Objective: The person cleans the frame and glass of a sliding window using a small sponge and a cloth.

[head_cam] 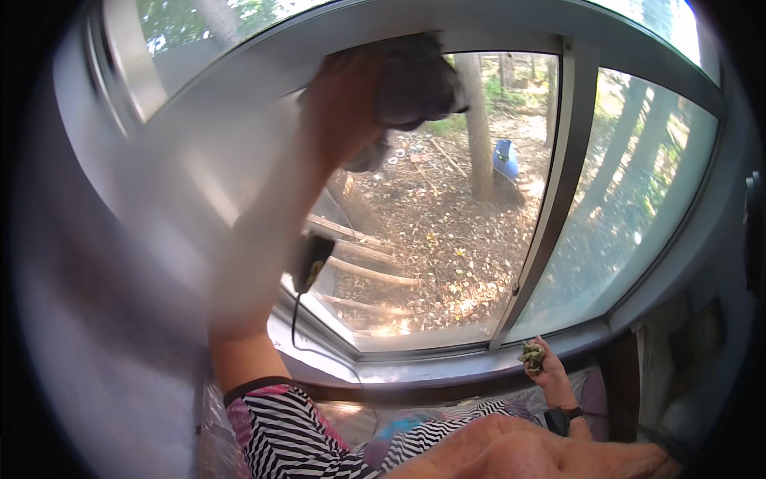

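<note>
My left hand [347, 102] is raised at the upper left, closed around a bunched grey cloth [416, 84]. The cloth lies over the upper part of the sliding window [571, 179], near its top rail; whether it touches the glass cannot be told. The hand and forearm are blurred. At the lower right, my right hand [546, 365] holds a crumpled green and brown cloth [531, 358] below the window's sill. A dark band is round the right wrist.
A black device [312, 262] with a cable sits at my left forearm. The metal window frame and white sill [413, 368] curve before me. Plastic-wrapped material [589, 395] lies below the sill. Beyond the glass are tree trunks, poles and a blue container [504, 158].
</note>
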Available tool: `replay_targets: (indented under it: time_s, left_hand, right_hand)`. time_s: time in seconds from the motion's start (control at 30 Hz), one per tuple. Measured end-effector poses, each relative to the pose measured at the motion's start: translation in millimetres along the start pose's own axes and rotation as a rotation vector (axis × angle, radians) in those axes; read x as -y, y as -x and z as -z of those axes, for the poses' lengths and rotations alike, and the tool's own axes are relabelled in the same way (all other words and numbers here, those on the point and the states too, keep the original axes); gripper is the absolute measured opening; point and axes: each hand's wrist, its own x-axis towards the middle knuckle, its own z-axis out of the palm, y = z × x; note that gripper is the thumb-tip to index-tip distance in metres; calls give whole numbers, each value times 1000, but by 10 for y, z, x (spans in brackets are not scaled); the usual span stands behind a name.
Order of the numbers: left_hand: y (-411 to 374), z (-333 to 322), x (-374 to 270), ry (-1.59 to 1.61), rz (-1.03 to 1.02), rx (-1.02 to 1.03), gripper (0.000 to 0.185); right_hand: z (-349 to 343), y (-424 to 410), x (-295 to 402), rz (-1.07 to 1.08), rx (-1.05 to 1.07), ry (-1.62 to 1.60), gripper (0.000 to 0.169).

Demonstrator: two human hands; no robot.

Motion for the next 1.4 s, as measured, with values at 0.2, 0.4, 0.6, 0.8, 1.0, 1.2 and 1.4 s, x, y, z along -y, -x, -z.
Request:
replay_targets:
  time_s: [0.2, 0.4, 0.6, 0.8, 1.0, 1.2, 1.4]
  left_hand:
    - [695, 423, 510, -129, 174, -10, 49]
    - [851, 205, 382, -64, 322, -206, 51]
    - [-46, -550, -746, 168, 400, -212, 54]
    - [-1004, -827, -1380, 50, 84, -312, 49]
    - [-390, -530, -564, -18, -50, -290, 41]
    - [670, 138, 284, -297, 257, -268, 41]
    - [1385, 596, 1041, -408, 318, -173, 37]
  right_hand:
    - [-316, 378, -197, 35, -4, -122, 23]
    - [94, 536, -151, 41, -8, -122, 22]
    - [432, 467, 251, 31, -11, -125, 24]
    - [801, 583, 653, 79, -35, -104, 23]
    - [719, 316, 698, 114, -6, -13, 26]
    - [303, 8, 494, -50, 58, 46, 29]
    - [-473, -133, 100, -86, 12, 125, 29]
